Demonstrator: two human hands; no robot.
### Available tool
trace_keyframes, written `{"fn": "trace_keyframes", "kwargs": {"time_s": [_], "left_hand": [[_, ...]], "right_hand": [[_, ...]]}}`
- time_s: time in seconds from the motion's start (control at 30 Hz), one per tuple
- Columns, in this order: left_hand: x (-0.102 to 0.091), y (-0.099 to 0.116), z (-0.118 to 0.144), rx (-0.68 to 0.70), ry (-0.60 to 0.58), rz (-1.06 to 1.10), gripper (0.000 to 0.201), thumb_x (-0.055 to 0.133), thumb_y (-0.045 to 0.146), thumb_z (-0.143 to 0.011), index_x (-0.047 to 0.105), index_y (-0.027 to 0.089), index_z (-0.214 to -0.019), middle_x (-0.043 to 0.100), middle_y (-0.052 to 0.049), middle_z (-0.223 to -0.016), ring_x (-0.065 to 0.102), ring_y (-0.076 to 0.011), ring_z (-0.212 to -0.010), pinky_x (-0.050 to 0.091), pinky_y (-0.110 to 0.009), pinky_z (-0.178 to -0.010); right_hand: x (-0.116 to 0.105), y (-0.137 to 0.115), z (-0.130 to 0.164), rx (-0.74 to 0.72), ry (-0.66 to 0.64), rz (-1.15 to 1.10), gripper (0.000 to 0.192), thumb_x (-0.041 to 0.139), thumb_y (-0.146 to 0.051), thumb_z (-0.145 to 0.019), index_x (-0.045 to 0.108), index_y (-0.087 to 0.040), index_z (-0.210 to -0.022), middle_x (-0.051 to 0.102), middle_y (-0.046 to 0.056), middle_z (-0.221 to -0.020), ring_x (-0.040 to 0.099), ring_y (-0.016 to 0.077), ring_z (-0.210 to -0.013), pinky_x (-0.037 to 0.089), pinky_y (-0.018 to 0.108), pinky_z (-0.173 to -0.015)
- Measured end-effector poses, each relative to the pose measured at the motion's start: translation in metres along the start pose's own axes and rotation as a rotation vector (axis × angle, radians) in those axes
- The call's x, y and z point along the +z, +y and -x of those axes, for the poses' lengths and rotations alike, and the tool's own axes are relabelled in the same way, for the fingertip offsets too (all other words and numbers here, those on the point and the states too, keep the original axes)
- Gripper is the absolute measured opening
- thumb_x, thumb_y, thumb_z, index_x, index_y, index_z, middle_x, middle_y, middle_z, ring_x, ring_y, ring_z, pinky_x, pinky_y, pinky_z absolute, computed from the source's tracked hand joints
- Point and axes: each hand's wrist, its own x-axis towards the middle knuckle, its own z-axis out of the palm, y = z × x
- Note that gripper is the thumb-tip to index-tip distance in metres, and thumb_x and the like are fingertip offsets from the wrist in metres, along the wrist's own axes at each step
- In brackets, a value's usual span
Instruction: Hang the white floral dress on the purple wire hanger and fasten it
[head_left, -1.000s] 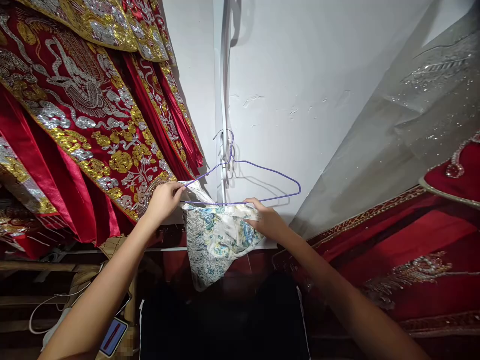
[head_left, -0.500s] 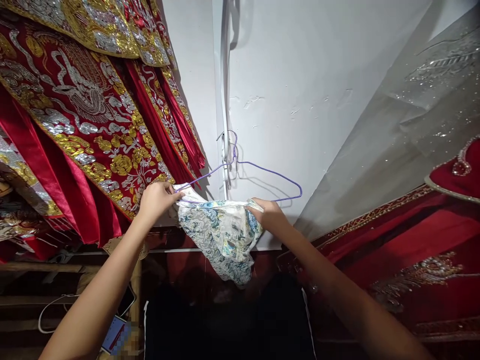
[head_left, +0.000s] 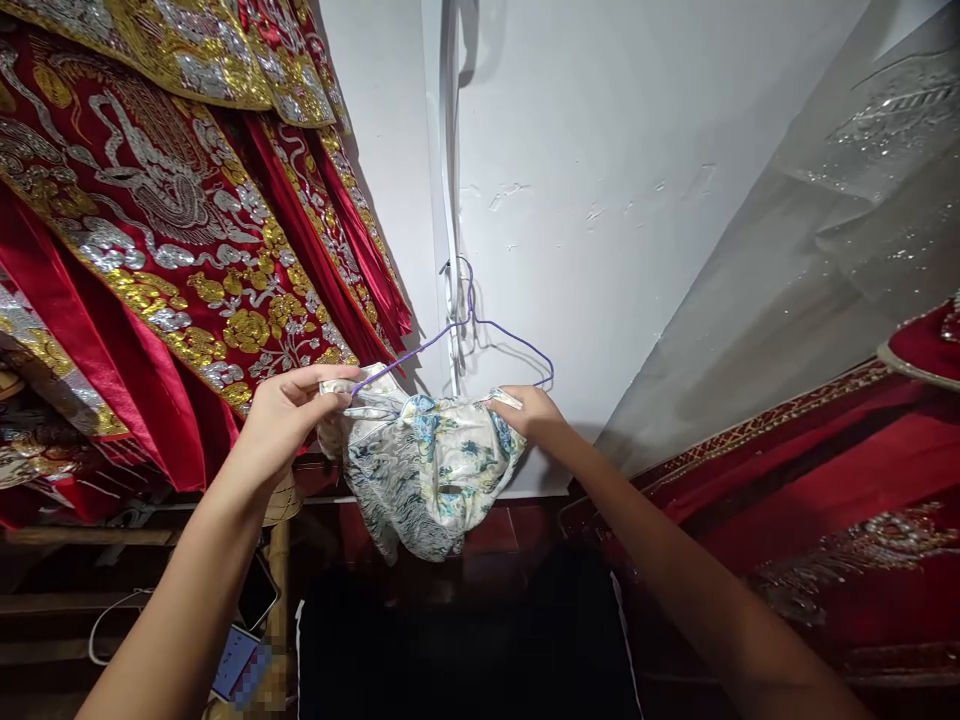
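Observation:
A purple wire hanger (head_left: 511, 330) hangs by its hook from a white upright strip on the wall. Its left end runs into a floral garment (head_left: 457, 440), white with blue and yellow flowers and a ruffled grey-green part. My left hand (head_left: 289, 410) pinches the garment's white edge between thumb and fingers, by the hanger's left end. At the other side, my right hand (head_left: 529, 410) is closed on the garment's upper edge, below the hanger's right end. That right end shows bare above my hand. The garment's lower part hangs free, and its exact kind is unclear.
Red costumes with gold and silver embroidery (head_left: 247, 250) hang close on the left. A sheer beaded white fabric (head_left: 847, 200) and red beaded cloth (head_left: 847, 510) are on the right. A phone (head_left: 238, 660) lies at the lower left, beside a wooden frame (head_left: 279, 570).
My left hand has moved left and drawn the garment's edge outward past the hanger's left end. The garment is spread wider, and the hanger's right end appears nearer the middle.

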Motion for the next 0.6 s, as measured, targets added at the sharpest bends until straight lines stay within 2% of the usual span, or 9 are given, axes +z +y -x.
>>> {"fn": "trace_keyframes", "kwargs": {"time_s": [0.13,0.33,0.47,0.6], "left_hand": [[0.000,0.006,0.012,-0.008,0.027,0.160,0.043,0.079,0.022,-0.064,0.077,0.017,-0.107,0.077,-0.006,-0.094,0.069,-0.0190,-0.080,0.054,-0.025,-0.070],[0.008,-0.002,0.016,-0.027,0.048,0.215,0.054,0.078,0.023,-0.066,0.072,0.018,-0.120,0.076,-0.009,-0.108,0.071,-0.0217,-0.088,0.056,-0.028,-0.073],[0.015,0.002,-0.002,0.159,0.084,0.152,0.054,0.074,0.024,-0.072,0.068,0.021,-0.126,0.071,-0.008,-0.121,0.068,-0.0250,-0.104,0.056,-0.034,-0.085],[0.020,0.004,-0.032,0.372,-0.005,-0.021,0.039,0.069,0.027,-0.081,0.072,0.022,-0.120,0.071,-0.008,-0.120,0.064,-0.0258,-0.112,0.051,-0.041,-0.097]], "right_hand": [[-0.004,0.002,0.001,-0.015,-0.026,-0.073,0.041,0.054,-0.054,-0.084,0.044,-0.020,-0.064,0.043,-0.003,-0.061,0.035,0.0125,-0.060,0.025,0.025,-0.054],[-0.002,-0.003,0.006,0.025,-0.012,-0.078,0.042,0.056,-0.054,-0.083,0.044,-0.020,-0.062,0.045,-0.003,-0.061,0.037,0.0134,-0.061,0.026,0.026,-0.055],[-0.001,-0.021,0.024,-0.092,0.003,-0.112,0.040,0.056,-0.051,-0.086,0.043,-0.021,-0.062,0.044,-0.002,-0.060,0.038,0.0142,-0.061,0.029,0.027,-0.058],[-0.003,-0.041,0.045,-0.246,-0.032,-0.189,0.044,0.058,-0.050,-0.087,0.037,-0.021,-0.063,0.036,-0.004,-0.059,0.034,0.0123,-0.060,0.028,0.026,-0.057]]}}
